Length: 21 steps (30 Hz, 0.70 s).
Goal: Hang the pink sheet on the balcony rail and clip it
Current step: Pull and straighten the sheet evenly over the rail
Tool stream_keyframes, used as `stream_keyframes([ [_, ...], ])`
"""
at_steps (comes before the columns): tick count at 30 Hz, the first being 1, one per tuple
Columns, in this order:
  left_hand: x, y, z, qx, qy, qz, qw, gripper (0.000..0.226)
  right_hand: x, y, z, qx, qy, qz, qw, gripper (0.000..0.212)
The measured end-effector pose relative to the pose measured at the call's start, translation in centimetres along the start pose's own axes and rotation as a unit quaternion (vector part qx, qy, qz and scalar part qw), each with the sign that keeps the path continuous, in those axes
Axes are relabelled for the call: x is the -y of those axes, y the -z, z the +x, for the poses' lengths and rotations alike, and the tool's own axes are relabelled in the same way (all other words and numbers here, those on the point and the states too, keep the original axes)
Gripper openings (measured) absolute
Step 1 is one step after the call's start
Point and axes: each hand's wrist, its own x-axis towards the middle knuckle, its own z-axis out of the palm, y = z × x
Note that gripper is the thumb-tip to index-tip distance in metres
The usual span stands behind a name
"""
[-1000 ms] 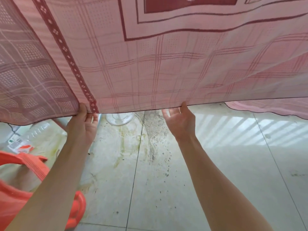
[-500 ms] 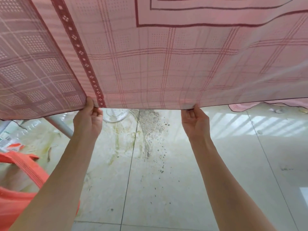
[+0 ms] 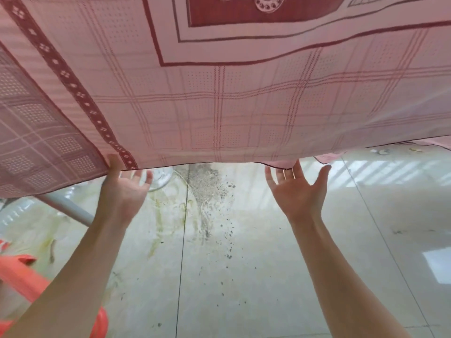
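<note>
The pink checked sheet [image 3: 244, 106], with a dark red patterned border, hangs across the whole upper view, and its lower hem runs just above my hands. My left hand [image 3: 122, 191] is raised to the hem near the border strip. Its thumb touches the edge and its fingers are spread below the cloth. My right hand [image 3: 297, 191] is open, palm towards me, fingertips at the hem, holding nothing. The balcony rail and any clips are hidden behind the sheet.
An orange plastic basket [image 3: 29, 284] sits at the lower left. A grey pole [image 3: 66, 207] slants out from under the sheet on the left. The tiled floor [image 3: 244, 264] has dirt specks and greenish stains. A round clear object [image 3: 159, 178] lies by the hem.
Both hands gripped the sheet's lower hem half a second ago. Now their fingers have opened and spread. The hem hangs a little lower, and the right hand has moved further right.
</note>
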Motion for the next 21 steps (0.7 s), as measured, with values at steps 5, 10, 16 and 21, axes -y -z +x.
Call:
stream_keyframes([
  [5,4.3,-2.6,-0.5,0.072,0.07,0.054,0.993,0.066,1.6,-1.1,-0.3,0.01,0.046,-0.02,0.999,0.064],
  [10,5.9,-5.4,0.1,0.034,0.068,-0.024,0.997,0.01,4.0,-1.9,-0.6,-0.033,0.094,-0.06,0.993,0.025],
  [16,3.0,-4.3,1.1,-0.029,0.047,-0.015,0.998,0.003,6.0,-2.8,-1.1,-0.022,0.13,-0.004,0.991,0.041],
  [21,2.3,-5.4,1.9,-0.044,0.044,-0.023,0.998,0.001,8.2,-3.5,-1.0,-0.03,0.15,-0.008,0.988,0.06],
])
